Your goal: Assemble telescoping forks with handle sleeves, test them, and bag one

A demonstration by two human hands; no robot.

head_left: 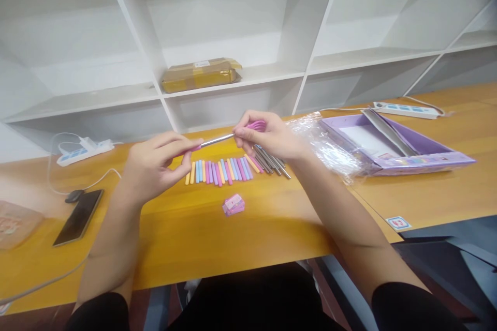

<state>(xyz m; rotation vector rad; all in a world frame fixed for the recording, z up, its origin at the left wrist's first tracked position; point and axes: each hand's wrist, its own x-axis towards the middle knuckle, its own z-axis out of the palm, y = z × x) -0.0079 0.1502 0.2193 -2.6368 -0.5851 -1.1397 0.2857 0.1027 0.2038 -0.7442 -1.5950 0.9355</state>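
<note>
A thin silver metal rod with pink ends (216,140) is stretched between my two hands above the table. My left hand (157,165) pinches its left end, where a bit of pink shows at the fingertips. My right hand (267,134) is closed around the other end, and a pink ridged part sticks up out of the fingers. Below the rod lies a row of pastel sticks (219,171) in yellow, blue, pink and purple. Several bare metal rods (272,160) rest in a heap under my right hand. Nearer to me is a small stack of pink cards (234,205).
A purple open box (423,163) stands at the right beside crumpled clear plastic wrap (330,147). On the left are a phone (78,217) and a power strip (86,152). Another power strip (406,109) lies behind the box. A taped parcel (201,75) sits on the shelf.
</note>
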